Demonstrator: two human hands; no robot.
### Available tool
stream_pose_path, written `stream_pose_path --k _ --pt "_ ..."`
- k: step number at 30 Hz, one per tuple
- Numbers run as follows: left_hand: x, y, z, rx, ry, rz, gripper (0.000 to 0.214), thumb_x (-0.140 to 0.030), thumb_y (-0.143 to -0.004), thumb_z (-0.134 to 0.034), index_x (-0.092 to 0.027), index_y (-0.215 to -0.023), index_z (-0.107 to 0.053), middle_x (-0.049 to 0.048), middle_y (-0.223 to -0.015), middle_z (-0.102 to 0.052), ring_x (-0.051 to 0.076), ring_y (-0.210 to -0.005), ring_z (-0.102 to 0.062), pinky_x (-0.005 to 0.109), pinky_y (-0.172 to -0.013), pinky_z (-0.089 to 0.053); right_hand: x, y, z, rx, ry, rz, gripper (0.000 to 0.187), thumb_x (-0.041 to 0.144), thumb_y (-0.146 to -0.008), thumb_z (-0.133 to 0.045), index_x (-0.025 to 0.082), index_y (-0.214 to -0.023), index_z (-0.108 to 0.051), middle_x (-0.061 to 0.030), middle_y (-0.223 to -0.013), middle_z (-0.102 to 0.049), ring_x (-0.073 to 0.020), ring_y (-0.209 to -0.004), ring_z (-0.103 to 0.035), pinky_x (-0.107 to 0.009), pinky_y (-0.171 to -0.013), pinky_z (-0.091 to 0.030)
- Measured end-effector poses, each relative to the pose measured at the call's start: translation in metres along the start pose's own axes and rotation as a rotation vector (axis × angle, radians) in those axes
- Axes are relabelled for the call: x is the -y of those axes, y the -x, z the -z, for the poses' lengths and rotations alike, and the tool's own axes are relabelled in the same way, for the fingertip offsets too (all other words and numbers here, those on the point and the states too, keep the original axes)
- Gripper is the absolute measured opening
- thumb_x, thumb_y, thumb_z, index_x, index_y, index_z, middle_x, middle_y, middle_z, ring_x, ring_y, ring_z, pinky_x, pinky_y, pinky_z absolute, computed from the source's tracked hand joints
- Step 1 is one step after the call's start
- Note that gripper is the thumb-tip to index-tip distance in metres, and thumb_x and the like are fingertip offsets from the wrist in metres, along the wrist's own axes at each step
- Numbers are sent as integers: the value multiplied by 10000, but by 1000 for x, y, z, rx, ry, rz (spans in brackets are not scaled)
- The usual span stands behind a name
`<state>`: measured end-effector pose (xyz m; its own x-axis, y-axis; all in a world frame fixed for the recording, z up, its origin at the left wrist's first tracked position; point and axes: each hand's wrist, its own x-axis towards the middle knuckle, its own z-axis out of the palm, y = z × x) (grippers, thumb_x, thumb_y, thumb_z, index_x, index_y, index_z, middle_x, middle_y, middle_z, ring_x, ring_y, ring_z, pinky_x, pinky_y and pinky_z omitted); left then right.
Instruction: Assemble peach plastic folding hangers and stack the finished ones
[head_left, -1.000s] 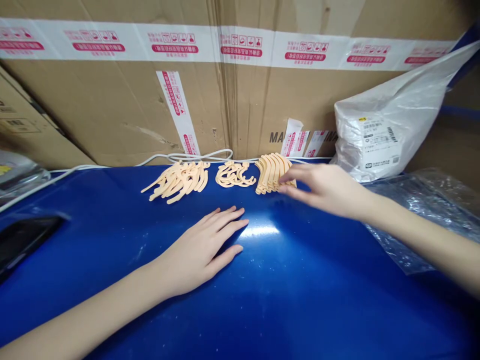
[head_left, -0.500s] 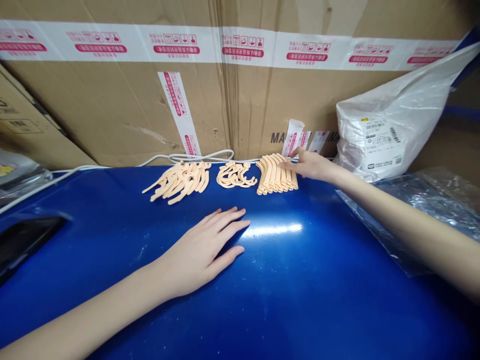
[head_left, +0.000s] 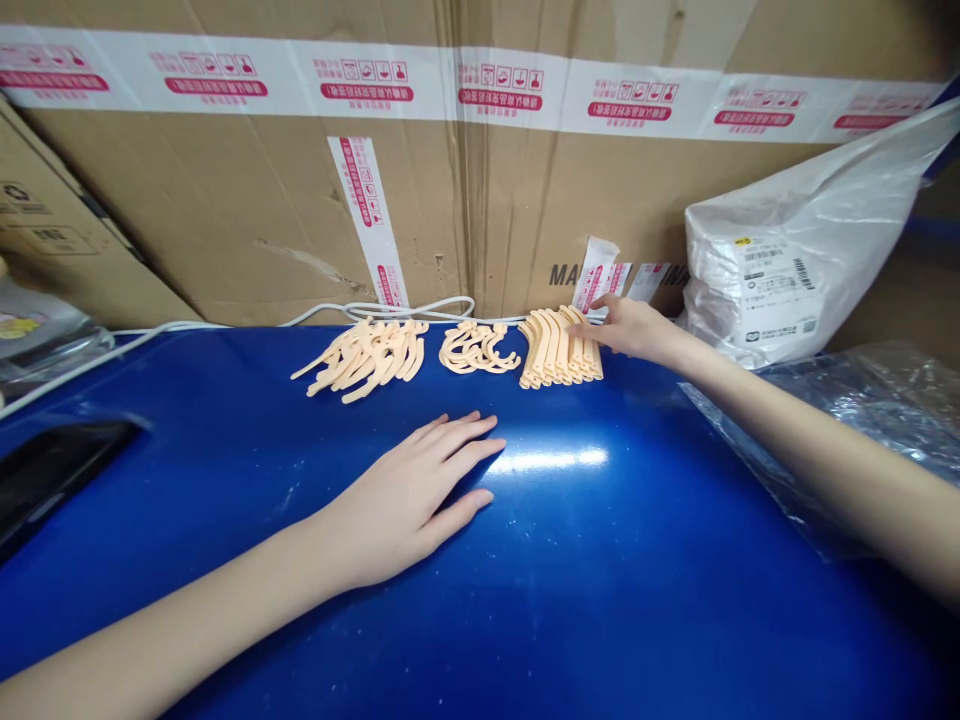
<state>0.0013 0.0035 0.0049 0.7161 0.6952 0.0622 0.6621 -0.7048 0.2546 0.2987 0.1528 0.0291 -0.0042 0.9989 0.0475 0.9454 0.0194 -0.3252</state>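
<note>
Three groups of pale orange plastic parts lie at the back of the blue table (head_left: 600, 560). On the left is a loose pile of long curved pieces (head_left: 367, 358), in the middle a small pile of hook-shaped pieces (head_left: 475, 349), and on the right a neat row of curved strips (head_left: 559, 347). My right hand (head_left: 628, 327) reaches to the far right end of that row, its fingers stretched out and touching the last strip. Flat on the table in front of the piles rests my left hand (head_left: 409, 497), fingers spread, nothing in it.
A taped cardboard box wall (head_left: 465, 180) stands right behind the parts, with a white cable (head_left: 225, 325) along its foot. A white plastic bag with a label (head_left: 780, 270) sits at the right, clear crinkled plastic (head_left: 862, 420) beside it. A dark flat object (head_left: 52, 470) lies at the left.
My right hand has moved from the front of the row of strips to its far right end near the box. My left hand has stayed flat in place.
</note>
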Motion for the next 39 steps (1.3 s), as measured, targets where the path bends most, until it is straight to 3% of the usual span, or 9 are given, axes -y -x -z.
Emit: stream_pose_path --k 8,14,22,27,30,34,36,39 --pt "1 2 0 -21 12 -5 445 -410 -980 -385 -239 -1389 -430 64 -1499 -391 254 -1396 -334 517 -1154 -276 0 1 -3 -84 55 73 653 443 -795 -581 28 -1295 -518 -154 -852 -694 -285 -797 -656 -379 -729 -490" --pt "-1 1 1 -23 18 -9 441 -403 -979 -392 -231 -1382 -439 76 -1495 -396 261 -1388 -348 523 -1144 -291 2 4 -2 -147 77 97 621 439 -782 -584 20 -1241 -564 -223 -1077 -666 -352 -1028 -616 -422 -848 -471" --pt "1 2 0 7 3 1 453 -421 -988 -355 -226 -1392 -419 74 -1511 -368 247 -1403 -319 523 -1153 -270 11 8 14 -195 22 89 555 449 -752 -597 84 -1168 -623 -130 -857 -687 -286 -804 -649 -390 -732 -481" --pt "1 3 0 -3 26 -3 436 -409 -986 -368 -235 -1381 -425 68 -1505 -379 253 -1398 -328 533 -1152 -270 34 27 30 -220 -23 142 540 396 -725 -598 102 -1178 -600 -70 -700 -658 -239 -659 -615 -347 -600 -442" --pt "2 4 -1 -39 115 49 533 -429 -968 -407 -240 -1452 -288 79 -1518 -353 256 -1399 -326 513 -1156 -278 52 47 32 -107 -98 277 497 315 -743 -553 106 -1194 -560 -31 -630 -650 -191 -541 -569 -312 -523 -397" --pt "6 5 -2 -326 344 212 679 -462 -950 -433 -273 -1495 -75 90 -1563 -234 254 -1377 -357 464 -1123 -355 71 83 18 73 -151 502 502 268 -731 -552 142 -1215 -504 10 -659 -657 -164 -578 -599 -261 -541 -407" --pt "9 4 -2 -442 418 239 676 -475 -938 -456 -291 -1484 -102 84 -1558 -241 259 -1354 -385 462 -1104 -372 76 102 7 190 -115 585 515 236 -720 -549 152 -1224 -482 23 -654 -652 -151 -561 -594 -243 -530 -386" --pt "11 3 0 -450 413 227 639 -488 -910 -516 -293 -1448 -233 81 -1446 -426 255 -1255 -478 460 -1045 -410 80 127 -6 287 -44 675 474 218 -730 -534 160 -1199 -492 10 -676 -648 -151 -552 -591 -240 -517 -354"
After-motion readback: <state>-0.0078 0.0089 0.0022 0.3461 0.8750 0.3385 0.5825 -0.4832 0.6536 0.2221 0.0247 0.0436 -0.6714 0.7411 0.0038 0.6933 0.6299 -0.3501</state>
